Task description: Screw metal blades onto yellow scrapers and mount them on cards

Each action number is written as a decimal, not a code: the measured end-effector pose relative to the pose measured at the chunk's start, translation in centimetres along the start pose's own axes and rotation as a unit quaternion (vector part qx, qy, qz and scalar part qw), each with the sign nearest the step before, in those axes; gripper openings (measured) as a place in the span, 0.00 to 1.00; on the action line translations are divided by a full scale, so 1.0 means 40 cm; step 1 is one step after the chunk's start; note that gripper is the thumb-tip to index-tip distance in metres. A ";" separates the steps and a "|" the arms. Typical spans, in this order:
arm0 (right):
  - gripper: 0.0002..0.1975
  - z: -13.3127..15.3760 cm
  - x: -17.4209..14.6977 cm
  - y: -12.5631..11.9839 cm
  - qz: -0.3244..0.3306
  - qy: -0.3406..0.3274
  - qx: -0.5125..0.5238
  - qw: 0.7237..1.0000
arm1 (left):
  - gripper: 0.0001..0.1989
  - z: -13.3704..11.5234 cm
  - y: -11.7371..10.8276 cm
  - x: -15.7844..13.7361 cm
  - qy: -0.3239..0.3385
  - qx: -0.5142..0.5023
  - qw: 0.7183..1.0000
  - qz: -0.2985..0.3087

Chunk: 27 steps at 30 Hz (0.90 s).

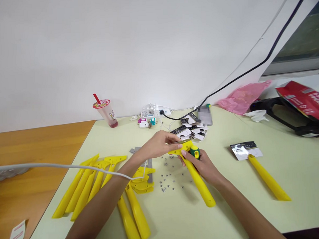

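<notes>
A yellow scraper [198, 183] is held above the table, its handle slanting down toward me. Its head carries a thin metal blade [185, 141]. My left hand [160, 143] pinches the head and blade from the left. Closed around the neck of the handle, my right hand [202, 163] also keeps a green and yellow screwdriver [195, 151] in its grip; the shaft is hidden. Below the hands, several small screws or nuts [166, 182] lie scattered. Partly under my left arm are several yellow scraper parts [142, 186] and grey blades [150, 171].
More yellow scrapers [80, 188] lie at the left. On the right rests a scraper [269, 178] with a packaging card [245, 151]. Behind are cards [194, 130], a power strip [152, 111], a cup [108, 114] and a pink bag [244, 96]. A white cable [79, 166] crosses my left arm.
</notes>
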State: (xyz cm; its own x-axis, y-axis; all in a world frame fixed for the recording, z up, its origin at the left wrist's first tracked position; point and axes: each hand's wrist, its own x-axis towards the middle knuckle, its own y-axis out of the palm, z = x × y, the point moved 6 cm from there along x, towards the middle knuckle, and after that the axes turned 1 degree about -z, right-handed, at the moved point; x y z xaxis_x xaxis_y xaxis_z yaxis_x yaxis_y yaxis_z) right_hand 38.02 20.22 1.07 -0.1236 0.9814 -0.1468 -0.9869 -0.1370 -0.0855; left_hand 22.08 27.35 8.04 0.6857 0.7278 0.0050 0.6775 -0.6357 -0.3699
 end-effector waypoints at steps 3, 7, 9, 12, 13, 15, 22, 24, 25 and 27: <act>0.29 -0.002 0.000 -0.005 -0.013 -0.001 -0.005 1.000 | 0.19 0.007 -0.001 0.001 -0.022 -0.037 0.999 -0.005; 0.26 -0.005 0.002 -0.010 -0.031 -0.008 -0.006 0.999 | 0.20 0.009 -0.006 -0.001 -0.050 -0.035 0.998 -0.023; 0.26 -0.006 0.004 -0.010 -0.034 -0.011 -0.004 0.999 | 0.19 0.005 -0.006 -0.002 -0.050 -0.037 0.998 -0.026; 0.26 -0.007 0.005 -0.013 -0.039 -0.017 -0.003 0.999 | 0.19 0.002 -0.003 -0.001 -0.049 -0.049 0.997 -0.026; 0.26 -0.008 0.005 -0.015 -0.042 -0.019 -0.003 0.999 | 0.19 0.003 -0.003 0.000 -0.050 -0.055 0.997 -0.028; 0.25 -0.011 0.004 -0.020 -0.050 -0.019 -0.005 0.999 | 0.20 0.007 -0.003 0.001 -0.053 -0.061 0.996 -0.034; 0.26 -0.002 -0.003 -0.022 -0.049 -0.030 0.014 0.998 | 0.26 0.020 0.002 0.003 -0.045 -0.038 0.998 -0.030; 0.27 0.004 -0.006 -0.021 -0.050 -0.026 0.016 0.998 | 0.28 0.022 0.010 0.005 -0.037 -0.046 0.998 -0.017; 0.28 0.005 -0.007 -0.020 -0.052 -0.024 0.015 0.998 | 0.28 0.024 0.013 0.005 -0.037 -0.049 0.998 -0.013; 0.29 0.003 -0.007 -0.020 -0.054 -0.019 0.013 0.998 | 0.28 0.025 0.018 0.006 -0.041 -0.049 0.998 -0.009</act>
State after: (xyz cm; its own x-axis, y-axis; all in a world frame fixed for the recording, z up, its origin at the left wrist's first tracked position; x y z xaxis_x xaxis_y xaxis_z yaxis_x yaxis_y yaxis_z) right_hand 38.83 20.05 1.28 -0.0192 0.9947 -0.1012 -0.9969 -0.0267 -0.0735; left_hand 22.47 27.33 6.83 0.6520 0.7553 -0.0666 0.7149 -0.6416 -0.2779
